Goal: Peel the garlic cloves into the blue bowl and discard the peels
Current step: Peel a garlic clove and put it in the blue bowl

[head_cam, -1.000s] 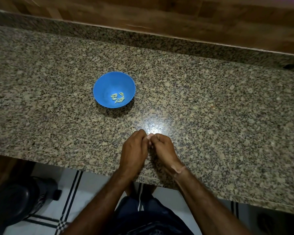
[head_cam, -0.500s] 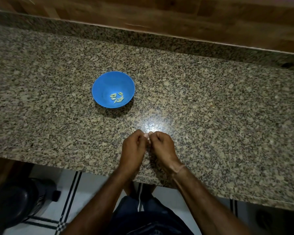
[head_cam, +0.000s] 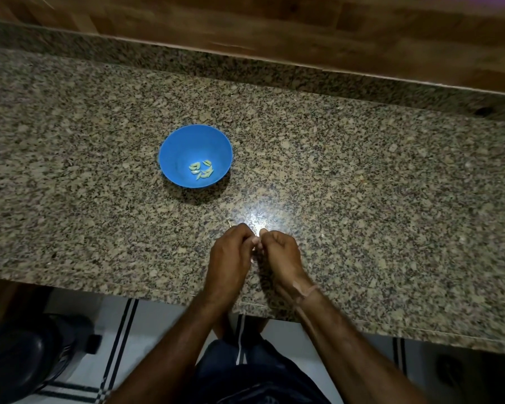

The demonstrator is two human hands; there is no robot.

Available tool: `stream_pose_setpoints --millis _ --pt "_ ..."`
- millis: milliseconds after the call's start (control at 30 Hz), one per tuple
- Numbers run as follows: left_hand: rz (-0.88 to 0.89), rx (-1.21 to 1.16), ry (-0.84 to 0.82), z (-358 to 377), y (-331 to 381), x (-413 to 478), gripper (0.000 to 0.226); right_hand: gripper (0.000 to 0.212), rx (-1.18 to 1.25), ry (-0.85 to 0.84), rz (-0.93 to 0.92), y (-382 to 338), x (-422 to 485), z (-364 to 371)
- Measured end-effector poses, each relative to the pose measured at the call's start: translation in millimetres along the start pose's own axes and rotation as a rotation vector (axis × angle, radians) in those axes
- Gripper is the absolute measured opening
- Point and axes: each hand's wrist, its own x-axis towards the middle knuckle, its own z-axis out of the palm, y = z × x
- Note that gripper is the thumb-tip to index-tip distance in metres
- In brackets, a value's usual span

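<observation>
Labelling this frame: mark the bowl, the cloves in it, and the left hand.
bowl [head_cam: 181, 150], head view, bare inner wall.
cloves [head_cam: 201, 170], head view, middle of the pile.
left hand [head_cam: 231, 255], head view, back of the hand.

Counter [head_cam: 362, 199]: speckled granite, with a wooden wall behind it.
Blue bowl [head_cam: 178, 144]: upright, left of centre, well apart from both hands.
Peeled cloves [head_cam: 201, 170]: small cluster on the bowl's bottom.
Left hand [head_cam: 231, 253]: fingers curled, fingertips meeting the right hand's.
Right hand [head_cam: 282, 253]: fingers curled, a thin band [head_cam: 309, 293] on the wrist.
Pale piece [head_cam: 256, 239]: pinched between both hands, mostly hidden.
Sliver [head_cam: 229, 222]: on the counter, just beyond the left hand.
</observation>
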Motion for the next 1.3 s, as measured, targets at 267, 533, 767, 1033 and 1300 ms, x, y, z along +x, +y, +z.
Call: stream_pose_setpoints --millis 267,533,767,1033,1300 --pt "-0.702 -0.804 -0.168 -6 -4 3 0.018 0.038 -0.126 0.050 -0.250 -1 -13 2" --pt "-0.359 -0.361 -0.022 -13 -8 3 0.010 0.037 0.047 0.040 -0.114 2 -14 6" --pt "-0.209 -0.235 -0.005 -24 -7 4 0.013 0.026 0.137 0.091 -0.115 -5 -24 12" --pt "-0.794 -0.870 -0.100 -21 -14 8 0.017 0.022 -0.161 0.245 -0.409 -12 -31 15" --pt "-0.730 -0.804 -0.077 -21 -21 9 0.017 0.020 -0.619 0.297 -0.459 6 -23 14"
